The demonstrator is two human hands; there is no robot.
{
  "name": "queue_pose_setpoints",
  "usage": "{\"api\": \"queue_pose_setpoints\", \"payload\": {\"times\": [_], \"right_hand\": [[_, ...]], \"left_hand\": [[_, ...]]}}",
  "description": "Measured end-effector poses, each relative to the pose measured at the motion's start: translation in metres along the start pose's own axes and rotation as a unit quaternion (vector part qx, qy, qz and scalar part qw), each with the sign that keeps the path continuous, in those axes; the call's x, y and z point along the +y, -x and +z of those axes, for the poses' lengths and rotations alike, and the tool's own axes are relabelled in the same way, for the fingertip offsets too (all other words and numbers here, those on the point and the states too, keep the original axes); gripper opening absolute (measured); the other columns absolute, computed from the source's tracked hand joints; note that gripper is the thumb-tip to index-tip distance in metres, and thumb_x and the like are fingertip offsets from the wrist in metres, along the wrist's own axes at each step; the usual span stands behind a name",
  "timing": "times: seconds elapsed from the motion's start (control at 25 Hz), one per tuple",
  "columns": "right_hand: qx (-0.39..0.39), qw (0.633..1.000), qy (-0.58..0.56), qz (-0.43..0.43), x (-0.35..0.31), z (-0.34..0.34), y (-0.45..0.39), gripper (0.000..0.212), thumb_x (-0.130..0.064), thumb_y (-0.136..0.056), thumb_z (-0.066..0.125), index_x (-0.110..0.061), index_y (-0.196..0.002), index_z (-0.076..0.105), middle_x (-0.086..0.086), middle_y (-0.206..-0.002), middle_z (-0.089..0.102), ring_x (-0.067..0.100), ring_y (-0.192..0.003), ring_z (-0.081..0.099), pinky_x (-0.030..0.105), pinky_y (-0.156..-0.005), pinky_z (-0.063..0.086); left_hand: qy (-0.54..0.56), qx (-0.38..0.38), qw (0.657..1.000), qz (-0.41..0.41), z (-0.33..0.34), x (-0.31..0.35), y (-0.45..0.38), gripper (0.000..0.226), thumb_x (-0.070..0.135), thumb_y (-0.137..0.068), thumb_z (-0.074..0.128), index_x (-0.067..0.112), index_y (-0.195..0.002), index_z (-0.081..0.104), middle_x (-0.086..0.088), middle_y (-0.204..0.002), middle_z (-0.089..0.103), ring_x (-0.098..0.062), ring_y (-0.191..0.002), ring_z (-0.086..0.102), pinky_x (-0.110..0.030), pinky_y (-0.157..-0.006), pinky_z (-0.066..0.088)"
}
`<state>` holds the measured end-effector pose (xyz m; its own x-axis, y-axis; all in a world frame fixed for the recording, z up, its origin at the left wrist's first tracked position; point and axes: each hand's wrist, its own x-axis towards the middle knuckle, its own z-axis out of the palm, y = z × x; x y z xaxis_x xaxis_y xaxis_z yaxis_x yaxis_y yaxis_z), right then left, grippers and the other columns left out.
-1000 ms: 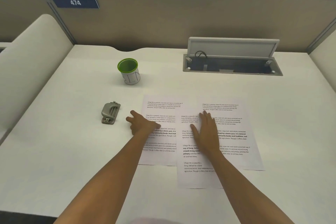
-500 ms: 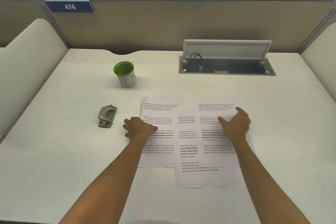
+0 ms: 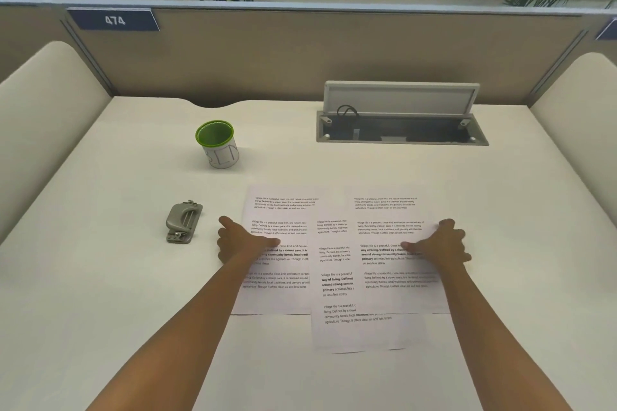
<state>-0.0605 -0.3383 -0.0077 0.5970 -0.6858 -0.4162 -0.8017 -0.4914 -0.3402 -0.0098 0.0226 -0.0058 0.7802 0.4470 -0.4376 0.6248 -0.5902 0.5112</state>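
Three sheets (image 3: 337, 280) lay overlapped on the tabletop (image 3: 100, 294). Our right hand (image 3: 440, 245) had slid from centre to their right edge; left hand (image 3: 238, 242) stayed left. Hands apart, grip unclear; we judged gathering next.

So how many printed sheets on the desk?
3: left sheet under the left hand, right sheet under the right hand, middle sheet between, jutting nearest. Others may hide beneath.

At frame centre we find three overlapping sheets (image 3: 334, 264) on the desk (image 3: 100, 277). The left hand (image 3: 240, 240) holds their left edge, and the right hand (image 3: 440, 243) holds their right edge. The hole punch (image 3: 183, 222) lies left of them, the cup (image 3: 218, 143) above it, and the cable hatch (image 3: 400, 130) at upper right.
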Motion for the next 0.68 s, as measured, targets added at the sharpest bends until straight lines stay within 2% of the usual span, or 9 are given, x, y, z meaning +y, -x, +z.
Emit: {"api": "queue_pose_setpoints", "payload": {"times": [0.2,0.32,0.36,0.44,0.52,0.6,0.68], "right_hand": [[-0.002,0.998,0.039,0.049,-0.012,-0.003,0.005,0.099,-0.042,-0.058,0.094,-0.005,-0.130,0.037,0.015,-0.131,0.057,0.035,-0.133,0.040,0.045,-0.106,0.030],[-0.002,0.999,0.023,0.035,-0.010,-0.010,0.005,0.096,-0.043,-0.058,0.094,-0.005,-0.130,0.044,0.013,-0.131,0.059,0.034,-0.130,0.047,0.043,-0.105,0.035],[0.003,1.000,0.003,0.019,-0.007,-0.013,0.005,0.087,-0.041,-0.061,0.092,-0.006,-0.129,0.049,0.013,-0.130,0.061,0.035,-0.127,0.052,0.043,-0.102,0.040],[0.019,0.998,-0.052,-0.024,0.000,-0.020,0.005,0.058,-0.036,-0.077,0.083,-0.009,-0.123,0.061,0.014,-0.125,0.066,0.036,-0.114,0.061,0.043,-0.094,0.048],[0.033,0.991,-0.096,-0.084,0.009,-0.027,0.005,0.028,-0.029,-0.088,0.071,-0.010,-0.107,0.069,0.013,-0.112,0.072,0.032,-0.094,0.061,0.038,-0.082,0.048],[0.042,0.983,-0.129,-0.123,0.016,-0.032,0.010,0.019,-0.026,-0.091,0.067,-0.010,-0.100,0.070,0.010,-0.103,0.073,0.027,-0.086,0.057,0.034,-0.077,0.042],[0.025,0.978,-0.161,-0.129,0.019,-0.031,0.019,0.018,-0.028,-0.091,0.067,-0.013,-0.099,0.071,0.007,-0.096,0.072,0.029,-0.089,0.061,0.034,-0.076,0.042]], "left_hand": [[-0.016,0.015,1.000,0.010,0.002,-0.001,0.003,0.109,0.039,-0.049,0.099,0.007,-0.127,0.030,-0.017,-0.134,0.048,-0.037,-0.128,0.045,-0.052,-0.097,0.042],[-0.005,0.014,1.000,0.018,0.002,-0.003,0.004,0.108,0.039,-0.050,0.098,0.007,-0.128,0.031,-0.017,-0.134,0.045,-0.037,-0.129,0.044,-0.052,-0.095,0.044],[-0.003,0.013,1.000,0.020,0.001,-0.003,0.005,0.108,0.039,-0.050,0.098,0.007,-0.129,0.031,-0.017,-0.134,0.044,-0.037,-0.129,0.044,-0.052,-0.095,0.045],[-0.004,0.009,1.000,0.025,0.001,-0.004,0.005,0.108,0.039,-0.051,0.098,0.007,-0.129,0.031,-0.017,-0.133,0.043,-0.037,-0.128,0.045,-0.053,-0.095,0.048],[0.002,0.001,1.000,0.026,0.002,-0.006,0.004,0.108,0.039,-0.051,0.098,0.006,-0.129,0.031,-0.017,-0.134,0.041,-0.038,-0.128,0.046,-0.053,-0.095,0.049],[0.008,-0.009,0.999,0.031,0.003,-0.008,0.004,0.108,0.039,-0.051,0.098,0.006,-0.129,0.031,-0.017,-0.134,0.040,-0.038,-0.127,0.048,-0.054,-0.095,0.049],[0.002,-0.011,0.999,0.035,0.004,-0.009,0.004,0.107,0.040,-0.053,0.097,0.005,-0.129,0.031,-0.017,-0.135,0.040,-0.038,-0.128,0.048,-0.053,-0.095,0.050]]}}
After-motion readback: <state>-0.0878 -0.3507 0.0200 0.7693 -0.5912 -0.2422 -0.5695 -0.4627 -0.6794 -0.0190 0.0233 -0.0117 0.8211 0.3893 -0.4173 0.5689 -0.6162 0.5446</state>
